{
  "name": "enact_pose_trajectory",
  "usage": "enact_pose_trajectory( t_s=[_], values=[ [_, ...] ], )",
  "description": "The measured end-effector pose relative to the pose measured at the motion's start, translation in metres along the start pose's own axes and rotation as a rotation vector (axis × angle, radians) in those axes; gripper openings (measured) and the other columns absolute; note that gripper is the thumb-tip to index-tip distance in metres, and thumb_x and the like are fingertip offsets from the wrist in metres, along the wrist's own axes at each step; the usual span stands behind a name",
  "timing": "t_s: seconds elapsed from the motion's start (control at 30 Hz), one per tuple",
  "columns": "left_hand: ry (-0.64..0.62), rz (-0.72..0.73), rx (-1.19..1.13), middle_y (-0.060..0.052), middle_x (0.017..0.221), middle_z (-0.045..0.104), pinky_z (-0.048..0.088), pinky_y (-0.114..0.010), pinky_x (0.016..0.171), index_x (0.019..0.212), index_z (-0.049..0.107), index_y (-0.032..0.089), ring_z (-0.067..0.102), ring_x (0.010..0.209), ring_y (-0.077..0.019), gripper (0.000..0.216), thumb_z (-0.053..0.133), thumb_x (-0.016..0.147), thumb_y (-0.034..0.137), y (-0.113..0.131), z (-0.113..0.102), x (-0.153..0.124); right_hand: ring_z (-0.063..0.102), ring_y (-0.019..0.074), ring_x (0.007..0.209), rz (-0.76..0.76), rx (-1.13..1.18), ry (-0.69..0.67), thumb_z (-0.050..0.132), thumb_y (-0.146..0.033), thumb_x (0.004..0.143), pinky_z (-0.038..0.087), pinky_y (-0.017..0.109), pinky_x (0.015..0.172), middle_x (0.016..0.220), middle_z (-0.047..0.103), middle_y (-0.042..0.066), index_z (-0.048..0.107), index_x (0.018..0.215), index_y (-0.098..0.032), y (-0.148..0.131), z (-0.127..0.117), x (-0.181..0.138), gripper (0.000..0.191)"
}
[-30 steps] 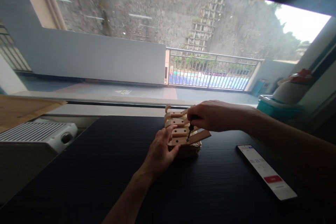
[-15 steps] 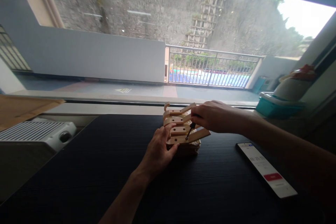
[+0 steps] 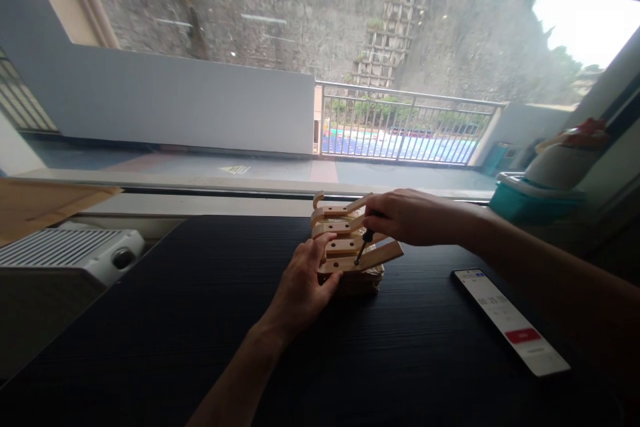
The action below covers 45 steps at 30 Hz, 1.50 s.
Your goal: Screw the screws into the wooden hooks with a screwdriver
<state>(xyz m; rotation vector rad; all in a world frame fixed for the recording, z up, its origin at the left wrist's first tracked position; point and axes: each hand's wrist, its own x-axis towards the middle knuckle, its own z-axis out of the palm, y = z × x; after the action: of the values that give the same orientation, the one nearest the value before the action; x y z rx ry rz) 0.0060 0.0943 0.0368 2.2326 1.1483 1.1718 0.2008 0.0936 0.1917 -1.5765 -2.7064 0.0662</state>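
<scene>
My right hand point(image 3: 400, 213) is closed around the dark handle of a screwdriver point(image 3: 365, 245). Its shaft slants down, and the tip meets a hole in the nearest wooden piece point(image 3: 383, 255). Several such curved wooden pieces, each with dark holes, lie in a row across a block wrapped in clear plastic point(image 3: 367, 283). My left hand point(image 3: 305, 283) grips the left end of the nearest piece, thumb at the front and fingers over the top. Whether a screw sits under the tip is too small to tell.
A phone point(image 3: 510, 320) with a timer on its screen lies right on the black table point(image 3: 200, 320). A white heater point(image 3: 75, 257) and a brown cardboard sheet point(image 3: 50, 207) are at the left. A teal box point(image 3: 530, 200) stands back right, near the window.
The view has shifted very slightly. My left hand keeps its grip on the wooden piece, and the screwdriver tip stays at the same hole.
</scene>
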Motion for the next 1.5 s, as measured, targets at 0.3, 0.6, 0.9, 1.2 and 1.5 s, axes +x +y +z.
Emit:
enact_pose_trajectory(
  t_s=[0.3,0.6,0.9,1.2,1.5],
  values=[
    [-0.013,-0.009,-0.011,-0.005,0.110,0.053,0.046,-0.041,0.093,0.129,0.041,0.026,0.050,0.105,-0.0226,0.056,0.063,0.079,0.018,0.000,0.000,0.001,0.050,0.0106,0.058,-0.082,0.042,-0.025,0.052,-0.037,0.084,0.030,0.024,0.053,0.073,0.064,-0.001,0.066,0.092,-0.023,0.013,-0.009,-0.004,0.021],
    [-0.019,-0.002,0.014,-0.005,0.110,0.052,0.046,-0.041,0.093,0.130,0.040,0.028,0.051,0.102,-0.0214,0.058,0.064,0.078,0.016,-0.001,-0.001,0.001,0.049,0.0115,0.058,-0.028,0.040,-0.004,0.046,-0.039,0.088,0.030,0.025,0.052,0.073,0.064,0.002,0.063,0.087,-0.019,0.007,-0.001,0.002,0.027],
    [-0.014,-0.016,-0.004,-0.005,0.110,0.053,0.045,-0.041,0.094,0.129,0.041,0.026,0.050,0.106,-0.0227,0.056,0.063,0.079,0.019,0.001,0.000,0.001,0.048,0.0104,0.057,-0.115,0.017,-0.011,0.053,-0.038,0.083,0.029,0.025,0.053,0.071,0.064,-0.002,0.067,0.088,-0.024,0.006,-0.007,0.002,0.020],
    [-0.025,-0.022,0.010,-0.005,0.111,0.053,0.046,-0.041,0.093,0.130,0.041,0.028,0.051,0.104,-0.0223,0.058,0.063,0.078,0.017,0.001,-0.001,0.000,0.050,0.0110,0.059,-0.062,0.080,-0.039,0.049,-0.037,0.086,0.031,0.025,0.054,0.074,0.065,0.000,0.066,0.091,-0.021,0.014,-0.003,0.005,0.024],
    [-0.007,-0.007,-0.004,-0.005,0.110,0.053,0.047,-0.040,0.091,0.130,0.042,0.026,0.051,0.105,-0.0229,0.056,0.062,0.079,0.020,0.000,0.000,0.001,0.050,0.0108,0.058,-0.086,0.072,-0.026,0.050,-0.043,0.086,0.030,0.025,0.053,0.075,0.065,0.000,0.067,0.094,-0.022,0.011,-0.005,0.002,0.029]
  ],
)
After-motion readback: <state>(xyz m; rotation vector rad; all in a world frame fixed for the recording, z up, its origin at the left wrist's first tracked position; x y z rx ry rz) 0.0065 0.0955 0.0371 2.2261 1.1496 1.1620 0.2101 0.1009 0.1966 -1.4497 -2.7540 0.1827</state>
